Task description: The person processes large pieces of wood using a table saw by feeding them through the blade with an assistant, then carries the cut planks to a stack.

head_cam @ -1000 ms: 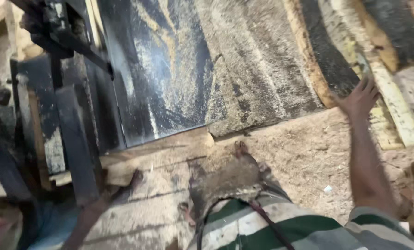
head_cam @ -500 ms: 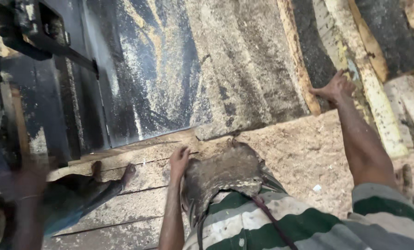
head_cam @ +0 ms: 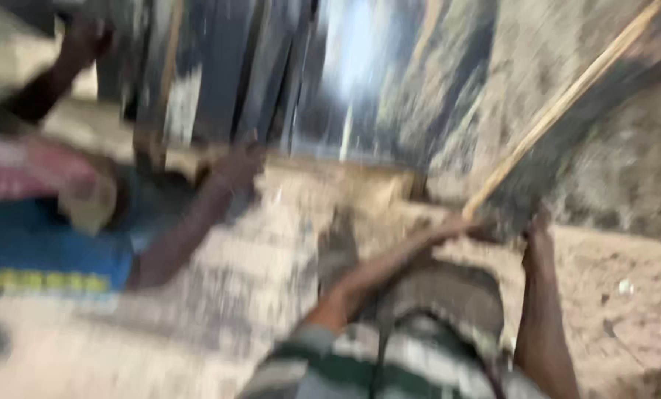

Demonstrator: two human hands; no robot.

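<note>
Big dark slab (head_cam: 567, 140) leans tilted over sawdust floor (head_cam: 626, 281). Left hand (head_cam: 456, 229) and right hand (head_cam: 539, 238) both at its lower edge (grip too blurred to tell). Co-worker's hand (head_cam: 234, 166) at dark boards (head_cam: 220, 74) left.

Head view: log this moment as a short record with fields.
view: looks down, heavily blurred
left hand: at the lower corner of the dark slab, grip unclear
right hand: at the same slab's lower edge, grip unclear
slab: dark, dusty, tilted, pale wooden strip along its edge
co-worker: another person's hand on the upright dark boards at left
ground: covered in sawdust
clothing: wearer's striped shirt
</note>
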